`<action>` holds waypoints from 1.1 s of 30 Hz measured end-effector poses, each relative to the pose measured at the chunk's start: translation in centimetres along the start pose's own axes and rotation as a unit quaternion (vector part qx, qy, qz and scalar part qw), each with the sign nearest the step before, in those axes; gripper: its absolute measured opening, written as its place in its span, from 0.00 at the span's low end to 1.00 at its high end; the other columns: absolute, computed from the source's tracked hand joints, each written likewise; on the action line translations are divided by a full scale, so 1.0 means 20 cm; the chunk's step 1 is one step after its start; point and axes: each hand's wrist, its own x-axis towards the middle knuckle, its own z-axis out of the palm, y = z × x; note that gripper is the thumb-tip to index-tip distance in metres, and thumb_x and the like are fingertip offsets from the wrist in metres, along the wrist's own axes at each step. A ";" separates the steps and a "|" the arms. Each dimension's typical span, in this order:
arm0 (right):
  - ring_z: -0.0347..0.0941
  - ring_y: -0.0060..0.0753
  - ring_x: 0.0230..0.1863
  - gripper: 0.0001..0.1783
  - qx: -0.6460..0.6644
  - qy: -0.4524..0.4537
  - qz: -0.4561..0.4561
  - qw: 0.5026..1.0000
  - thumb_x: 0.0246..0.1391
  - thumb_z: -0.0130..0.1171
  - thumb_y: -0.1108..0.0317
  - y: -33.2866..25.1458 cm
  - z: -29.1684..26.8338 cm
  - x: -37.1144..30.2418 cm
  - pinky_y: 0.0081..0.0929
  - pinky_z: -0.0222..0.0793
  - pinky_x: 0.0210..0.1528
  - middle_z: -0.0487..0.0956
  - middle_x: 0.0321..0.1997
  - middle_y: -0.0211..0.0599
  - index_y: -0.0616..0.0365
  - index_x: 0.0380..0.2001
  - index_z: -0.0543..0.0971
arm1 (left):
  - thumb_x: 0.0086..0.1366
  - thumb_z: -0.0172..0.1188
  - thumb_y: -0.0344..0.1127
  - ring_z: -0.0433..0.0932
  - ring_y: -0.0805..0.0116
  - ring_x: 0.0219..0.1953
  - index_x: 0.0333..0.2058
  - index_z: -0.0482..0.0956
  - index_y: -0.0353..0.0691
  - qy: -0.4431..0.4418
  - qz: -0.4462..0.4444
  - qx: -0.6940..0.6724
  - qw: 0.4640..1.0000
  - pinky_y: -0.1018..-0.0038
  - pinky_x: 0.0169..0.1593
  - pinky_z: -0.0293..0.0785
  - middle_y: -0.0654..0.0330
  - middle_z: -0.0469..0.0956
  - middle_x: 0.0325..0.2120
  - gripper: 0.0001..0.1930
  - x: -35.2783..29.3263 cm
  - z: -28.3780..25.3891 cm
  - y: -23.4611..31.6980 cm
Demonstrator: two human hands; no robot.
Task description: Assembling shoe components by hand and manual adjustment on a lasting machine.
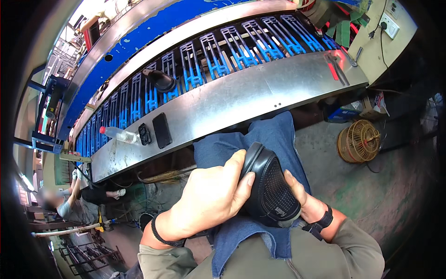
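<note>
I hold a black leather shoe (274,193) over my lap, its perforated upper facing up. My left hand (209,190) is closed on its edge, the thumb pressed near the sole rim. Around the shoe's other side curls my right hand (304,200); its thumb shows, while most of its fingers are hidden underneath. A blue denim cloth (274,130) covers my legs below the shoe. Ahead, a second black shoe (161,82) rests on the rack of blue and black bars.
A metal ledge (223,100) holds a phone (161,130), a small black object (144,134), a clear bottle (120,135) and hand tools (338,69). Behind it runs the row of blue bars (190,67). A round fan (359,141) stands on the floor at right. Another person (69,200) sits far left.
</note>
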 end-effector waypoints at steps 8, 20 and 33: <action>0.69 0.42 0.66 0.41 0.013 -0.011 -0.024 1.000 0.70 0.34 0.39 -0.01 -0.01 0.00 0.39 0.66 0.68 0.68 0.68 0.50 0.64 0.69 0.60 | 0.55 0.76 0.42 0.83 0.51 0.28 0.55 0.70 0.22 -0.062 -0.027 0.039 0.997 0.66 0.33 0.79 0.44 0.81 0.32 0.37 0.00 0.00 0.08; 0.71 0.45 0.65 0.38 0.104 -0.007 -0.075 0.992 0.70 0.39 0.41 0.00 -0.06 0.00 0.43 0.68 0.67 0.68 0.69 0.49 0.58 0.71 0.60 | 0.58 0.72 0.33 0.85 0.58 0.46 0.63 0.70 0.35 0.011 -0.067 -0.245 0.967 0.71 0.51 0.79 0.44 0.77 0.55 0.35 -0.11 0.22 -0.08; 0.71 0.46 0.64 0.39 0.100 -0.038 -0.052 0.993 0.70 0.40 0.39 0.05 -0.13 -0.02 0.44 0.68 0.67 0.70 0.67 0.50 0.60 0.68 0.64 | 0.59 0.66 0.26 0.79 0.65 0.37 0.64 0.70 0.34 -0.016 -0.066 -0.251 0.966 0.75 0.44 0.76 0.52 0.77 0.39 0.32 -0.14 0.12 -0.01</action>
